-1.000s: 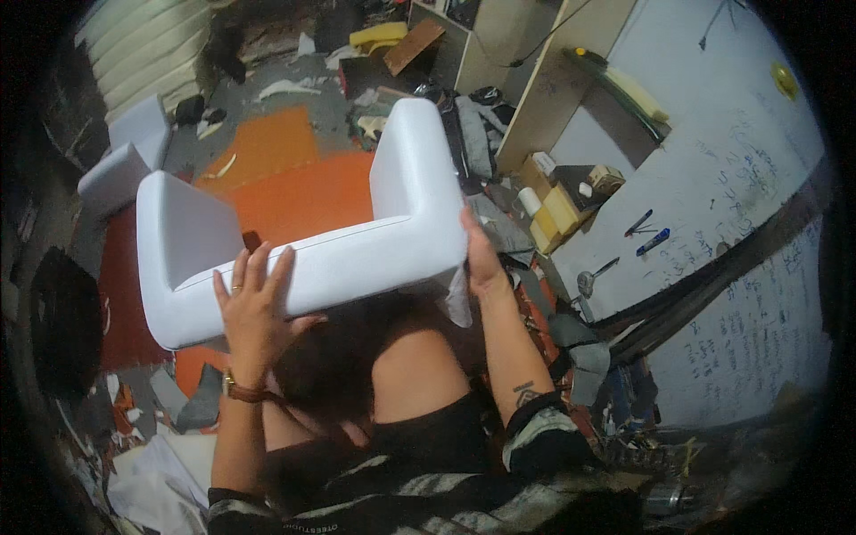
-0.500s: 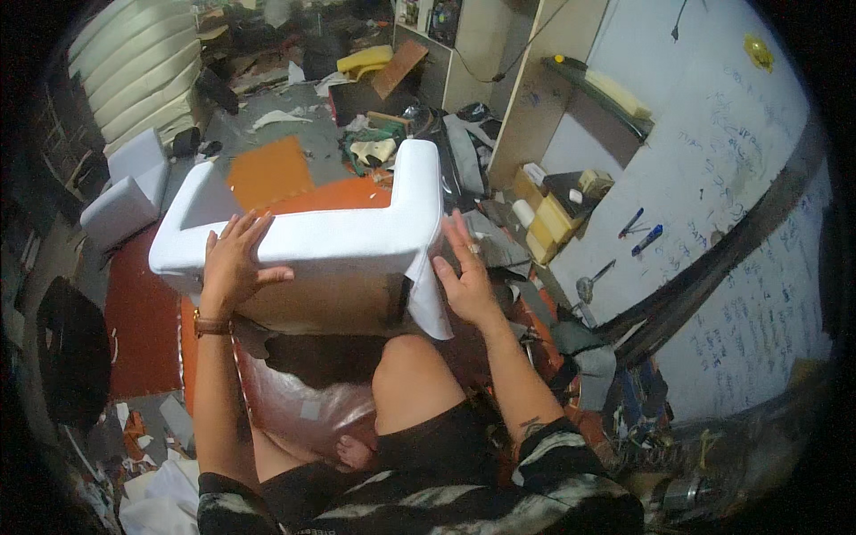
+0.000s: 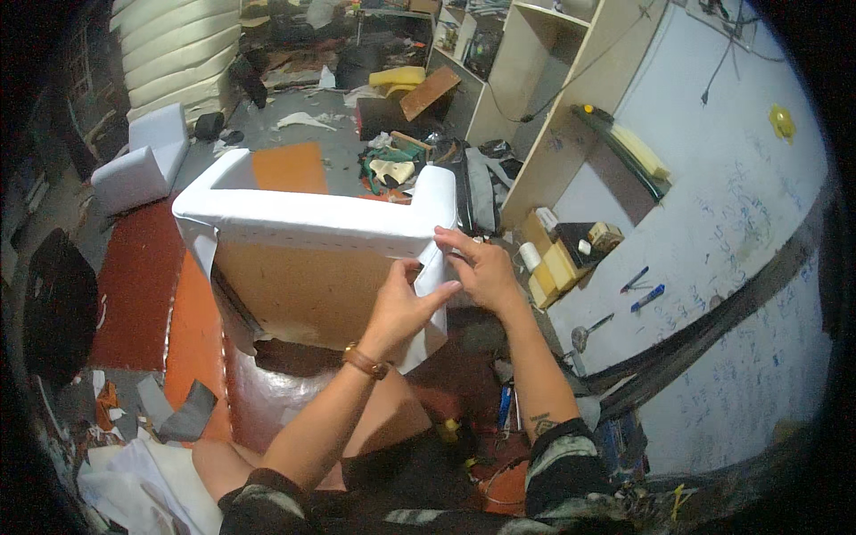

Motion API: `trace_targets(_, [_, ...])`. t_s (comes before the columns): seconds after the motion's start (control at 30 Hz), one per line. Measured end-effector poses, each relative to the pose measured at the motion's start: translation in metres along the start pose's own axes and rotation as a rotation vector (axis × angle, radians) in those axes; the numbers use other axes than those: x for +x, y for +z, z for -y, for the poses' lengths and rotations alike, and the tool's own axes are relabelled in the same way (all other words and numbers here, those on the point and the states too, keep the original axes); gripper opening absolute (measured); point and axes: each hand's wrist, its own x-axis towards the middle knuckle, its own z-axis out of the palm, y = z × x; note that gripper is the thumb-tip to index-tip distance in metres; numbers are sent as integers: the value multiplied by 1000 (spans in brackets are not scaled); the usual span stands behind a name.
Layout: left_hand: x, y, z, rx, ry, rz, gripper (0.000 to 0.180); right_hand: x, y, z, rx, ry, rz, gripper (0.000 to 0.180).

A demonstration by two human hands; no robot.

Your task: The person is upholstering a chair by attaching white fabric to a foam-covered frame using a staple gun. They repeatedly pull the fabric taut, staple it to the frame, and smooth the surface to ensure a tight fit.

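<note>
In front of me a small white-covered chair frame (image 3: pixel 303 212) lies tipped, its bare brown board underside (image 3: pixel 294 290) facing me. At its near right corner a loose flap of white upholstery fabric (image 3: pixel 432 267) hangs down the side. My left hand (image 3: pixel 406 308) grips the flap's edge, thumb stretched to the right and fingers curled partly out of sight behind the cloth. Just right of it, my right hand (image 3: pixel 486 270) pinches the fabric up at the corner, with index finger and thumb against the seam.
Another white chair piece (image 3: pixel 147 160) stands at far left on the floor. Red-brown sheeting (image 3: pixel 134 299) lies under the work. Yellow foam blocks (image 3: pixel 557 272) sit by the wall at right, near a tall shelf unit (image 3: pixel 544 53). White cloth (image 3: pixel 143 486) is heaped at lower left.
My left hand has moved from the frame's left top to the right corner. The right hand has closed on the fabric there. The frame has tilted, showing more of its board underside.
</note>
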Motion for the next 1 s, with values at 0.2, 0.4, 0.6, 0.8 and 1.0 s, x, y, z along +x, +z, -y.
trace_targets(0.2, [5,28,5,7,2,-209,59,15,-12,-11,-197,-264,-47,37])
trace_targets(0.4, [-2,-3,-18,175,55,-90,34,27,-27,-7,-308,-442,105,37])
trace_targets(0.6, [12,-16,0,375,296,-52,25,23,-24,-2,-213,-345,81,44])
trace_targets(0.8, [16,-29,-20,566,278,122,33,15,-24,-16,-228,-399,-8,39])
trace_targets(1.0, [-27,9,-1,452,120,97,78,-21,36,3,243,355,-204,40])
